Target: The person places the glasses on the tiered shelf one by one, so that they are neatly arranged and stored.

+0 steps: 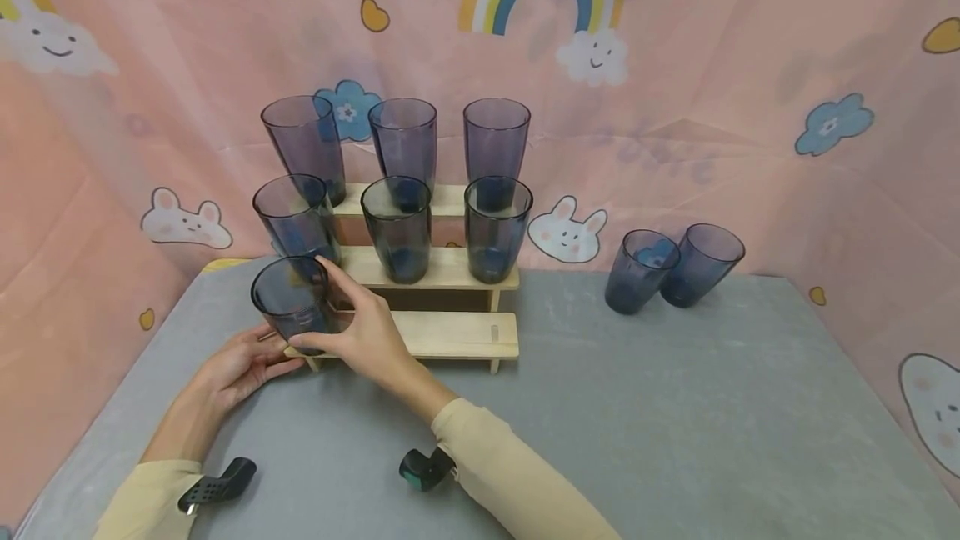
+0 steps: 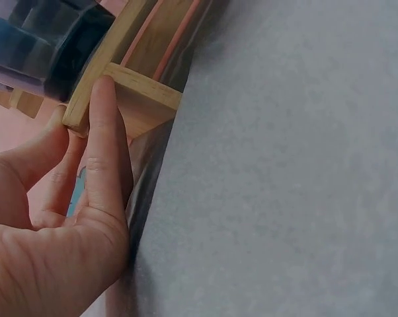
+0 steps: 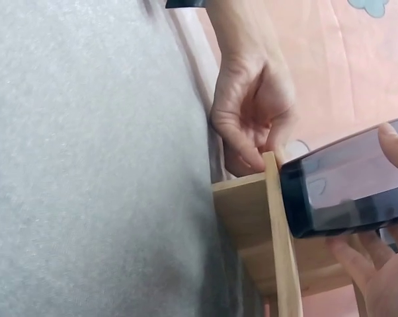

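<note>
My right hand [image 1: 367,330] holds a dark bluish-purple glass tumbler [image 1: 287,300] between thumb and fingers at the left end of the wooden stepped rack's lowest step [image 1: 450,336]. The tumbler is upright, and in the right wrist view the base of this glass [image 3: 295,201] meets the board. My left hand [image 1: 243,365] pinches the left end of that same step. In the left wrist view, the thumb of the left hand [image 2: 67,244] is at the board's end, and a finger reaches under it against the leg.
Three matching tumblers [image 1: 401,227] line the middle step [image 1: 352,265]; three more [image 1: 405,136] line the top step [image 1: 442,200]. On the grey table [image 1: 675,423], two tumblers [image 1: 637,273] lean tilted, close together, at the right. A pink patterned cloth [image 1: 712,15] hangs behind.
</note>
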Demonstrator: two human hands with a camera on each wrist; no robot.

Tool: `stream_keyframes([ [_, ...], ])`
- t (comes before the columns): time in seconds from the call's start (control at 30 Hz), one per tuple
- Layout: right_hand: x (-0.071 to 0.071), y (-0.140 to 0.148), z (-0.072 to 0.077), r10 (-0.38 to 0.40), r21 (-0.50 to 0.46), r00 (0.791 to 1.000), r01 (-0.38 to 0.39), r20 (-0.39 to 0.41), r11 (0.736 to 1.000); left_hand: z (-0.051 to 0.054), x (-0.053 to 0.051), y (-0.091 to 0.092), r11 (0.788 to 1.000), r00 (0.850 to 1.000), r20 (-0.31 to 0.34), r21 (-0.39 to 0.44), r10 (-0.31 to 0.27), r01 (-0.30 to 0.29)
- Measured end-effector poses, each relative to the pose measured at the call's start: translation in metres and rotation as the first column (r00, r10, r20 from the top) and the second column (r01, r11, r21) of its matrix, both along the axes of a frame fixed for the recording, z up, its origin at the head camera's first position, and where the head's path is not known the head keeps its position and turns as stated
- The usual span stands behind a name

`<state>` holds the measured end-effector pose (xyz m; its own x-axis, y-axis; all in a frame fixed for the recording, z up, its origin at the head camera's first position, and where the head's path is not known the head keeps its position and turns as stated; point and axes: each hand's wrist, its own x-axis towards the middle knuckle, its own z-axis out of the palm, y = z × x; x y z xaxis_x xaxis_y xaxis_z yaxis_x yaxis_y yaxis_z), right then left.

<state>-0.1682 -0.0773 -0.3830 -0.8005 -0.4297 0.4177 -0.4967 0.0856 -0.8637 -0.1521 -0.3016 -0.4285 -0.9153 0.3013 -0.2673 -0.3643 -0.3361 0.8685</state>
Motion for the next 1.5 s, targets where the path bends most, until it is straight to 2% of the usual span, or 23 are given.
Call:
stream_keyframes([
  [0.2, 0.002, -0.002, 0.004, -0.044, 0.078, 0.999, 0.045, -0.005, 0.996, 0.002, 0.0, 0.001, 1.0, 1.0, 0.02, -0.015, 0.022, -0.022],
  [0.4, 0.005, -0.001, 0.002, -0.06, 0.037, 0.997, 0.058, 0.057, 0.998, 0.004, 0.001, 0.002, 1.0, 1.0, 0.02, 0.005, 0.013, -0.014],
  [0.53, 0.007, 0.008, 0.003, -0.058, 0.061, 0.996, 0.054, 0.068, 0.997, 0.001, 0.002, 0.0, 1.0, 1.0, 0.025, -0.002, 0.016, -0.016],
  [0.63, 0.008, 0.023, 0.013, -0.051, 0.082, 0.998, 0.047, 0.043, 0.996, 0.0, 0.002, 0.0, 0.999, 0.999, 0.036, -0.012, 0.031, -0.03],
  [0.77, 0.011, 0.052, 0.03, 0.005, 0.066, 1.0, -0.005, 0.001, 0.998, 0.0, 0.0, 0.0, 0.999, 0.999, 0.042, 0.022, 0.028, -0.029],
  [0.87, 0.014, 0.076, 0.04, 0.035, 0.068, 0.997, -0.031, -0.069, 0.997, 0.0, 0.0, -0.001, 0.996, 0.999, 0.039, 0.091, 0.01, -0.014],
  [0.97, 0.014, 0.101, 0.044, 0.01, 0.065, 0.985, 0.001, -0.174, 0.998, -0.002, 0.001, -0.003, 0.989, 0.999, 0.035, 0.147, -0.009, 0.004],
  [1.03, 0.011, 0.119, 0.046, -0.035, 0.044, 0.971, 0.047, -0.238, 0.998, -0.002, 0.003, -0.004, 0.986, 0.999, 0.039, 0.165, -0.012, 0.006],
  [1.13, 0.004, 0.147, 0.048, -0.116, 0.01, 0.949, 0.124, -0.293, 0.992, -0.003, 0.005, -0.006, 0.987, 0.999, 0.046, 0.163, -0.007, 0.0],
  [1.2, -0.002, 0.168, 0.049, -0.176, 0.01, 0.935, 0.189, -0.306, 0.982, -0.003, 0.004, -0.006, 0.988, 0.999, 0.046, 0.156, -0.008, 0.0],
  [1.27, -0.008, 0.19, 0.049, -0.249, 0.019, 0.913, 0.269, -0.324, 0.963, -0.003, 0.003, -0.005, 0.988, 0.999, 0.042, 0.152, -0.011, 0.004],
  [1.37, -0.015, 0.221, 0.048, -0.367, 0.042, 0.85, 0.412, -0.378, 0.91, -0.004, 0.002, -0.003, 0.987, 0.999, 0.04, 0.158, -0.017, 0.01],
  [1.43, -0.02, 0.24, 0.047, -0.447, 0.059, 0.788, 0.516, -0.424, 0.855, -0.004, 0.002, -0.003, 0.985, 0.999, 0.036, 0.172, -0.024, 0.017],
  [1.5, -0.025, 0.259, 0.046, -0.504, 0.083, 0.736, 0.597, -0.452, 0.798, -0.004, 0.002, -0.003, 0.982, 0.999, 0.034, 0.185, -0.03, 0.023],
])
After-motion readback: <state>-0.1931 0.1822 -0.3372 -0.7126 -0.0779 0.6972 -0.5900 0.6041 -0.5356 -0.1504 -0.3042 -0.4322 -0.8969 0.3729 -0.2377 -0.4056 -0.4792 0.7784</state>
